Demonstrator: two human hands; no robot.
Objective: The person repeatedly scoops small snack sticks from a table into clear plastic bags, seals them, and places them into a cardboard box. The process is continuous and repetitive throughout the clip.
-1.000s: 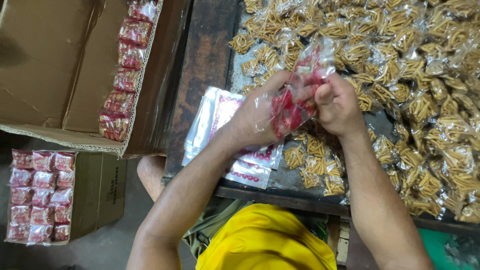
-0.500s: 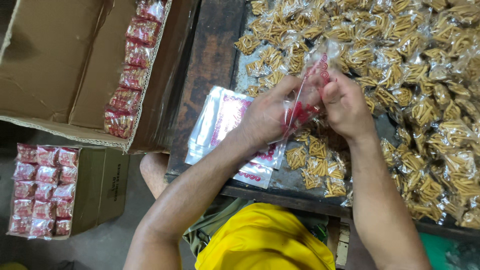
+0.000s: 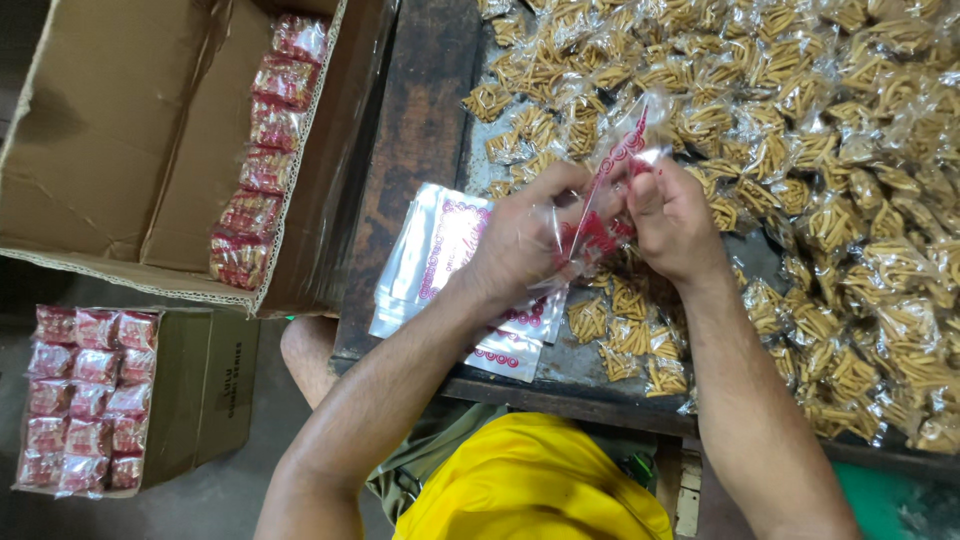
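Dark, worn wood is forming the work surface point(image 3: 420, 130), and I am viewing it from directly overhead through the head camera. Nearest the lens, I am noting a yellow garment point(image 3: 535, 480) at the bottom edge and both bare forearms reaching up from it toward the table.

Both hands are working close together at table centre. The left hand point(image 3: 525, 240) is closing its fingers on the lower part of a clear plastic bag with red print point(image 3: 605, 195), while the right hand point(image 3: 675, 220) is pinching the same bag at its upper edge; the two grips appear to be spreading the film so that the mouth stands apart. The bag is being held just above the table, tilted, with its top pointing away from me. I cannot tell whether anything is inside it yet.

Directly beneath the left wrist, a stack of flat empty bags point(image 3: 450, 260) is lying at the table's near edge, apparently positioned there for short reach. To the right and beyond the hands, a heap of small clear packets of yellow stick snacks point(image 3: 830, 180) is covering most of the table, touching and overlapping one another.

To the left, well apart from the hands, an open cardboard carton point(image 3: 110, 150) is holding a column of filled red packs point(image 3: 265, 150) against its right wall. Below it, a second carton point(image 3: 205, 390) is carrying more red packs point(image 3: 85, 400) in rows.
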